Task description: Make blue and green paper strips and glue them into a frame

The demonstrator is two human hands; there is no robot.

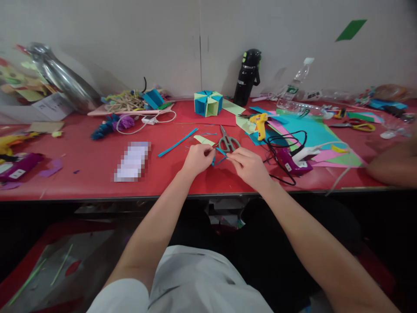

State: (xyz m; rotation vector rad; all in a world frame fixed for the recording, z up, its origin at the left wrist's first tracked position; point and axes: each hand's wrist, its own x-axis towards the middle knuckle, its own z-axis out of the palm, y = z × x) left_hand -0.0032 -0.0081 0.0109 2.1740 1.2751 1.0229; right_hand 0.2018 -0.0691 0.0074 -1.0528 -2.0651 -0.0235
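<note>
My left hand point(199, 160) and right hand point(249, 167) are close together near the front edge of the red surface point(176, 176), with a thin blue strip point(220, 151) between them. The fingers of my left hand are curled, thumb and forefinger nearly closed at the strip's left end. The fingers of my right hand are bent inward, tips pressed together on its right end.

Just beyond my hands I count one pair of grey scissors point(228, 142), blades pointing away from me, and one pale green scrap point(203, 140). To the left lies one longer blue strip point(177, 142), flat and slanted. Farther back stand one blue and green paper ring point(208, 103) and one black bottle point(247, 77), with one yellow glue gun point(259, 125) nearer me, to the right of the ring. Two purple power blocks point(293, 161) show, one on each side. Two clear plastic bottles point(298, 80) are at the back right, one leaning and one lying down.

The strip is partly hidden by my fingers, so I can't tell how it is folded. The phone-like shape point(133, 161) on the left is blurred into squares. Someone's arm point(395, 163) is cut off at the right edge. The coloured sheets overlap too much to count.
</note>
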